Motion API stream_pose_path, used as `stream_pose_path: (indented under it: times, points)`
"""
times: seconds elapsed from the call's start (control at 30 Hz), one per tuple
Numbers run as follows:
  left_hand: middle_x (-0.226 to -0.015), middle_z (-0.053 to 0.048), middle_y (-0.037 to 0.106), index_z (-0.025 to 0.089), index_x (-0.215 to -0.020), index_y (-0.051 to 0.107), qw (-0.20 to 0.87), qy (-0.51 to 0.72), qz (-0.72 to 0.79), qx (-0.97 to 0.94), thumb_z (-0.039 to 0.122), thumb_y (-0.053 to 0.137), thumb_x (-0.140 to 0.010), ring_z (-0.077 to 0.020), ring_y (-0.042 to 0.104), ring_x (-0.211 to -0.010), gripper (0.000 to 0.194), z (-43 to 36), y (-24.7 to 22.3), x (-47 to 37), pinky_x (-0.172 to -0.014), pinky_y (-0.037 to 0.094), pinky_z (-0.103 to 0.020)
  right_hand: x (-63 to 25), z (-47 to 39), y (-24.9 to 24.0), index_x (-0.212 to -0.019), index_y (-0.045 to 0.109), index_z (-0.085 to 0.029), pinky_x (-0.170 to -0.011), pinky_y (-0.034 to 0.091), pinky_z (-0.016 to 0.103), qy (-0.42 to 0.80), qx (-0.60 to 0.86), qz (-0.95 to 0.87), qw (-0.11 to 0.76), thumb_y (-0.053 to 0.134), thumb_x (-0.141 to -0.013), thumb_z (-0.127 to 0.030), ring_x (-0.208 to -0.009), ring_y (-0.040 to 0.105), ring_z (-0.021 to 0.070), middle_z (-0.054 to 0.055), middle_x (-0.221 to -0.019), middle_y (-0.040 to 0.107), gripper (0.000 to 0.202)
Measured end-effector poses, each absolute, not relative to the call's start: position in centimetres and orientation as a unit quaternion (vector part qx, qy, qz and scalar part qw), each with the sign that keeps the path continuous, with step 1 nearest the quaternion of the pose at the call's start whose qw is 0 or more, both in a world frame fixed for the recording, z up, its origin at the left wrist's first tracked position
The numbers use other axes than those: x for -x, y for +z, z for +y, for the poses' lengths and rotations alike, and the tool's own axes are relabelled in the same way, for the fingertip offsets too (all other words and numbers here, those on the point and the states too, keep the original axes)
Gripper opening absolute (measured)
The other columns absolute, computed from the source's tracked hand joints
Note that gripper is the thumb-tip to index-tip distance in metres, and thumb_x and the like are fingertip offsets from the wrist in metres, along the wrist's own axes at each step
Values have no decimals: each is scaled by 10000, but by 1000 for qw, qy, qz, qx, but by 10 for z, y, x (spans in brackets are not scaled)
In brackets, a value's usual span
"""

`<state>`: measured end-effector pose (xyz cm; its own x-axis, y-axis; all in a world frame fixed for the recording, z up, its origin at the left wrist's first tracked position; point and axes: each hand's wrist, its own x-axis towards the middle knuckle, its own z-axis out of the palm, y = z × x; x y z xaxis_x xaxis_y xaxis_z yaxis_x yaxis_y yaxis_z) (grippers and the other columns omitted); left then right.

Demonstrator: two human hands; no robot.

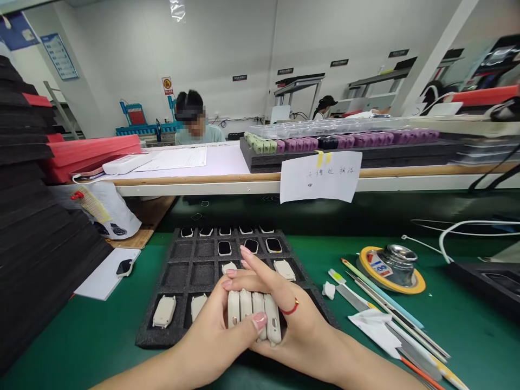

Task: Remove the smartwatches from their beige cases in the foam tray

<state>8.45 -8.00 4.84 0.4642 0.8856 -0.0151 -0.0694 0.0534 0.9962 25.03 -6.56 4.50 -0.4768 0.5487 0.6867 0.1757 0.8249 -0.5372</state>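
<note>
Several beige smartwatch cases stand side by side in a row, clasped between both hands above the near edge of a black foam tray. My left hand grips the row from the left, with its thumb across the front. Around the right end wraps my right hand, a red string bracelet at its thumb side and its fingers overlapping the left ones. In the tray, a beige watch case lies back up at the front left. Farther back, watches show dark screens. My hands cover part of the tray.
At right lie a blue-green stick, brushes, tweezers and a white tissue, near a metal-topped bottle in a tape roll. At left, a watch rests by white paper. Stacked black foam and a shelf border the bench.
</note>
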Motion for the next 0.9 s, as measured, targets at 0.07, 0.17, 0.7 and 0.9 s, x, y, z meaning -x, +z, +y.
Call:
stream_pose_path:
  times: [0.07,0.17,0.7,0.9]
  points:
    - [-1161,-87,659,225,-1216,519,619,379,365,-583,373,660,-850,-260,610,-1109,419,-81,47,-86,-961,494,-391,-250,-66,45,-1565,113,-261,-1067,485,419,200,211,-835,466,675,-837,-141,-1208,619,244,67,-1202,692,928]
    - [-1174,-100,658,221,-1219,506,625,386,360,-576,392,688,-825,-274,611,-1119,467,-81,46,-86,-951,502,-399,-250,-66,46,-1566,105,-267,-1076,482,405,195,214,-838,463,677,-850,-154,-1211,616,233,59,-1208,689,924]
    - [-1214,-41,692,294,-1270,470,494,392,372,-682,273,820,-729,-234,664,-1088,644,-81,48,-81,-945,520,-324,-260,-70,48,-1558,126,-258,-1190,293,497,178,213,-833,479,580,-879,-616,-1406,399,298,127,-1499,437,892]
    - [-1147,-34,733,288,-1187,468,391,433,308,-751,146,816,-717,-200,716,-1022,601,-81,48,-84,-872,555,-249,-261,-62,50,-1436,409,-328,-1108,400,458,478,304,-628,534,357,-979,-614,-1287,520,266,77,-1354,553,542]
